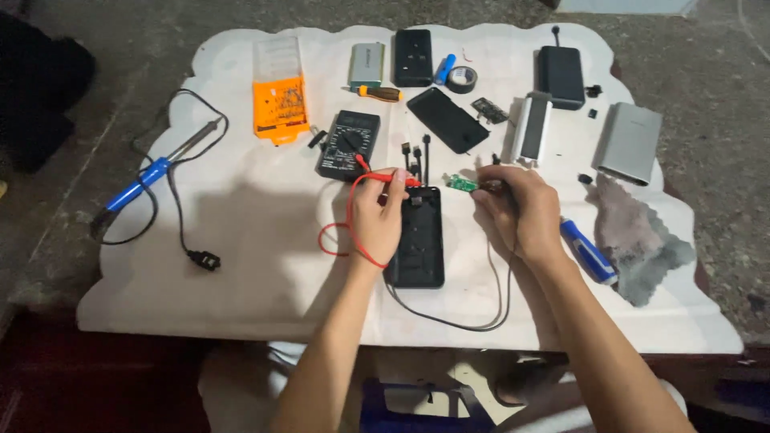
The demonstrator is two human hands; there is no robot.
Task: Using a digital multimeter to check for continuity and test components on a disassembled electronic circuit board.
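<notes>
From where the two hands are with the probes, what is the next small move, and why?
Probably bring the red probe in the left hand across to the small green circuit board. The right hand already has its tip at the board's right end, while the red one sits apart from it, over the top of the open black case. The multimeter lies just above.

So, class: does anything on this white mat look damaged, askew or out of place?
The black power bank shell lies opened between both hands, and its small green circuit board sits bare on the mat beside it. The grey cloth is crumpled at the right edge. Nothing looks spilled.
</notes>
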